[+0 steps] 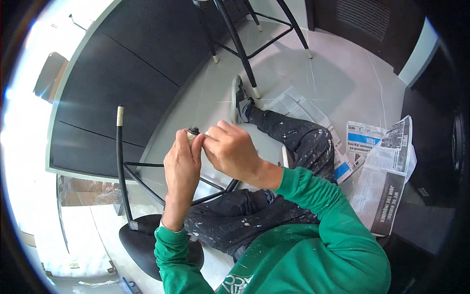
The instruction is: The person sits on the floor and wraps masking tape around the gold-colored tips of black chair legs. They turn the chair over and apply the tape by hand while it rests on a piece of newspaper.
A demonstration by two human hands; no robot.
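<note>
Stool leg [192, 133], black with a pale taped tip, sits just left of centre, pointing up toward twelve o'clock. Left hand [181, 169] is wrapped closed around it below the tip. Right hand [230, 149], at three o'clock of the tip, pinches the tape [191, 138] with closed fingertips. Upturned stool's seat [142, 242] lies at seven o'clock, another taped leg [119, 147] at nine. Newspaper [377, 171] covers the floor at three o'clock
</note>
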